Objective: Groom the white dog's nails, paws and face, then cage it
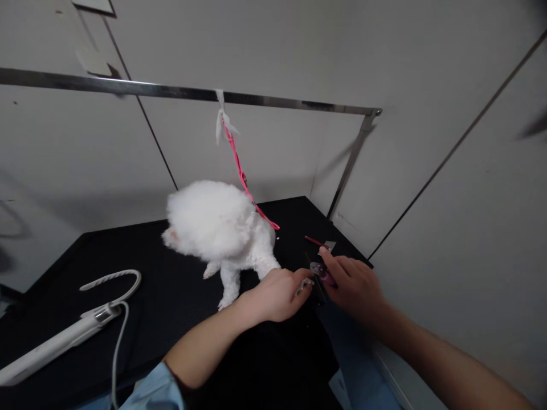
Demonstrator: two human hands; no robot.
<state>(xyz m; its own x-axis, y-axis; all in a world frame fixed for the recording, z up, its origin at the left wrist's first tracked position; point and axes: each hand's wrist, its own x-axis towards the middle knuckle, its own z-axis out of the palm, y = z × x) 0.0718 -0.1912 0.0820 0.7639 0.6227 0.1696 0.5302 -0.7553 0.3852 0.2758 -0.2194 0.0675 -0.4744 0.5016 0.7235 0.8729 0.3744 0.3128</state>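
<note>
A fluffy white dog [213, 222] stands on the black table, its head toward the left. A pink lead [241, 171] runs from the rail above down to its body. My left hand [280, 293] is closed around one of the dog's paws [304, 286], whose tip shows between thumb and fingers. Wrapped in my right hand [352, 285] is a pair of nail clippers with purple handles [327, 277]. Their metal head [315, 267] is close beside the paw; whether it touches a nail I cannot tell.
Just beyond my right hand lies a red-handled tool with a flat pale head [329, 246]. A white lamp-like bar [55, 347] with a curved arm and cable lies at the left of the table [171, 319]. The metal rail [290, 103] crosses behind, near the walls.
</note>
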